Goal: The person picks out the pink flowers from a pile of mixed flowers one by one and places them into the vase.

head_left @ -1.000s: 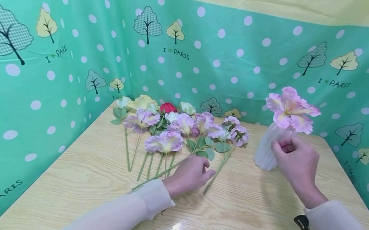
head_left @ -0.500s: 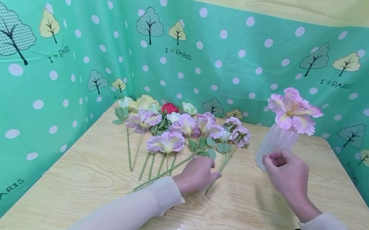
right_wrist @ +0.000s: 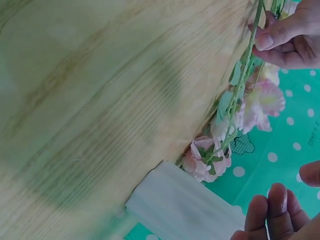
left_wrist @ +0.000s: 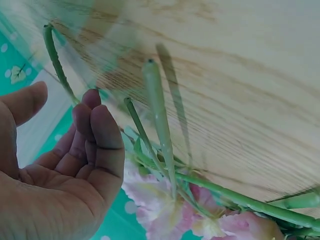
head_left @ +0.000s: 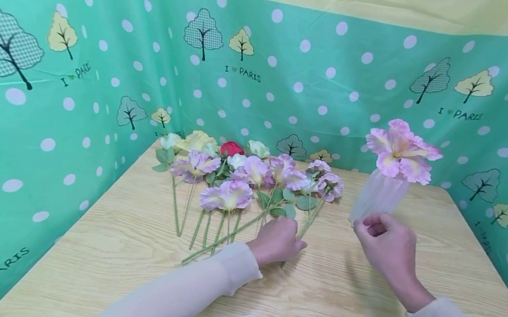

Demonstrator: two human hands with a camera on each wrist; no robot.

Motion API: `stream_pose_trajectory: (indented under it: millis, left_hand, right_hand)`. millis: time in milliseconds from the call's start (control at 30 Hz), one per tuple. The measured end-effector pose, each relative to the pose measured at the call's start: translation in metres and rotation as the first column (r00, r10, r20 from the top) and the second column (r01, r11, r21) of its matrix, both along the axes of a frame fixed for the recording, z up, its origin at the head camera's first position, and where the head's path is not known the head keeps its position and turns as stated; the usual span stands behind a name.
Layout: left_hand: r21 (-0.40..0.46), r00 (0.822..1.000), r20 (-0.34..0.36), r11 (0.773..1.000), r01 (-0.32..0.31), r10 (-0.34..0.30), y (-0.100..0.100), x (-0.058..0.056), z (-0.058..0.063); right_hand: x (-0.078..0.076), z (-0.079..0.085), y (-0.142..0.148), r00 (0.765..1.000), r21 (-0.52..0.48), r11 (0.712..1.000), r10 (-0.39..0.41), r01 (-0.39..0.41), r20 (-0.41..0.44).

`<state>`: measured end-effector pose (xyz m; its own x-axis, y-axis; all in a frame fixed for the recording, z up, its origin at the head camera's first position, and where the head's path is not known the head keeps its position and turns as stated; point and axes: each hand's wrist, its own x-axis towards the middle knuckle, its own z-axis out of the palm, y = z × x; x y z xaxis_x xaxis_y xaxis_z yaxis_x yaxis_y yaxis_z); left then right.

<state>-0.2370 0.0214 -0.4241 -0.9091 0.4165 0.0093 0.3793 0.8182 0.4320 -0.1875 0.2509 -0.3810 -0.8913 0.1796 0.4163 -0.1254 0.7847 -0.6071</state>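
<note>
In the head view, my left hand [head_left: 277, 240] is low over the table beside the lower stems of the loose artificial flowers [head_left: 228, 196]. In the left wrist view its fingers [left_wrist: 105, 125] are bent and the thumb stands apart. A green stem [left_wrist: 57, 62] passes behind the fingertips, with no grip on it visible. A white ribbed vase [head_left: 381, 195] stands at the right and holds one pink-and-yellow flower [head_left: 401, 151]. My right hand [head_left: 389, 252] is in front of the vase's lower part, its fingers loosely bent; thumb and fingertips are apart in the right wrist view, with nothing between them.
The flowers lie in a cluster at the back left of the wooden table [head_left: 324, 314], stems toward the front. Among them are a red bloom [head_left: 232, 148] and a yellow one [head_left: 198, 141]. A green dotted cloth [head_left: 298, 66] hangs around the table's sides and back.
My right hand has come down and away from the flower in the vase. My left hand has shifted right, toward the rightmost stems. The flowers and the vase stay put.
</note>
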Motion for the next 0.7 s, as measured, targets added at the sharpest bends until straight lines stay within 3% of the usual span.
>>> stream_pose_trajectory:
  millis: [233, 533, 700]
  left_hand:
    - [-0.033, 1.000, 0.014, 0.999, -0.004, 0.004, 0.0032, -0.0006, -0.0014]
    - [-0.088, 1.000, -0.018, 0.996, -0.009, 0.008, 0.0027, -0.0016, -0.0030]
    - [-0.078, 0.999, 0.004, 0.996, -0.051, 0.051, 0.0029, -0.0022, -0.0026]
  right_hand:
    - [0.0013, -0.0042, -0.0013, 1.000, 0.007, 1.000, 0.014, -0.014, 0.004]
    - [0.0017, -0.0083, -0.0026, 1.000, 0.018, 1.000, 0.012, -0.012, 0.004]
    - [0.0023, -0.0096, -0.0031, 1.000, 0.022, 1.000, 0.007, -0.007, 0.008]
